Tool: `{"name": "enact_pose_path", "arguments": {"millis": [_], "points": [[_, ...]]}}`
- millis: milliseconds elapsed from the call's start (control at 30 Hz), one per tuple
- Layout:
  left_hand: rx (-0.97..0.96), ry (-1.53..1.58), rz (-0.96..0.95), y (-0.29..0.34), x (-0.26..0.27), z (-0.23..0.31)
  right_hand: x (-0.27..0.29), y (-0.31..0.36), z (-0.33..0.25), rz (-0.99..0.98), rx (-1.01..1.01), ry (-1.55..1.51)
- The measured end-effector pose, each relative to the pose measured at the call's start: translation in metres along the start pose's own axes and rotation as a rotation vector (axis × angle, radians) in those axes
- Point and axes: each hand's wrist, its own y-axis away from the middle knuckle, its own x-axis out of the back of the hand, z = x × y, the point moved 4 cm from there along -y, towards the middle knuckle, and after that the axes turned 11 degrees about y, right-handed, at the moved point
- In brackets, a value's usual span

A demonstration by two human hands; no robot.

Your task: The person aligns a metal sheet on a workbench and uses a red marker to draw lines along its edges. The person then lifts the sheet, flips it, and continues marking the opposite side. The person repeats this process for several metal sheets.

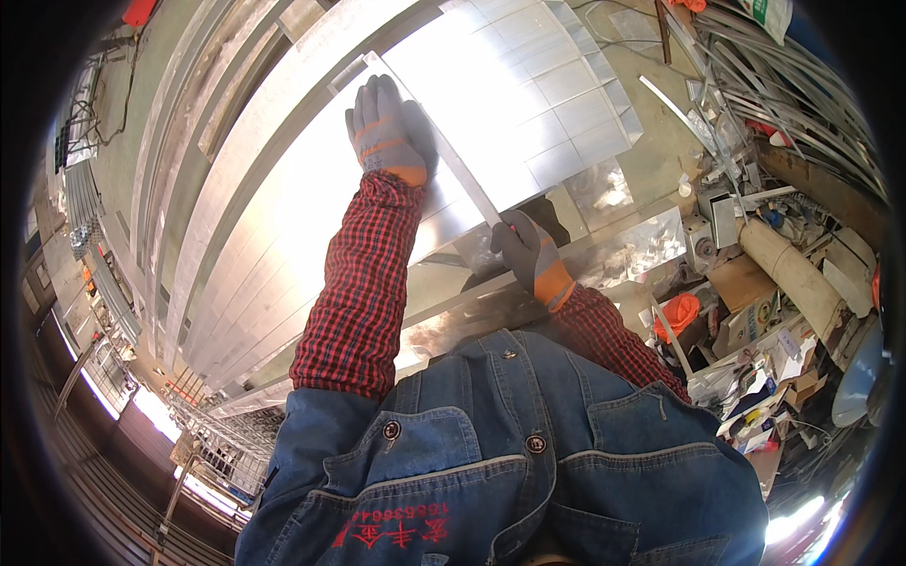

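Observation:
A large shiny metal sheet (557, 104) lies in front of me, marked with a grid of lines at its right part. A long, thin metal straightedge (458, 172) runs slantwise across it, with a short crosspiece at its far end. My left hand (387, 132), in a grey and orange glove, lies flat on the sheet along the straightedge's left side, fingers stretched forward. At the near end of the straightedge, my right hand (530, 257), gloved alike, has its fingers closed round it. A small red bit shows at that grip; glare washes out much of the sheet.
Long metal profiles (203, 123) lie along the left. At the right stand a cardboard tube (788, 269), an orange cloth or bag (678, 314) and heaped scraps. A bundle of thin metal strips (802, 85) fills the far right. Wire mesh (222, 453) stands at the lower left.

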Motion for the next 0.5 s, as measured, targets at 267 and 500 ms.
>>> {"name": "enact_pose_path", "arguments": {"millis": [267,500], "points": [[0.004,0.018,0.001,-0.001,0.002,0.002,0.0,-0.001,0.006,-0.025,-0.019,0.012],[-0.016,-0.026,0.03,-0.002,0.007,0.01,0.0,0.001,-0.007,0.033,-0.005,-0.047]]}}
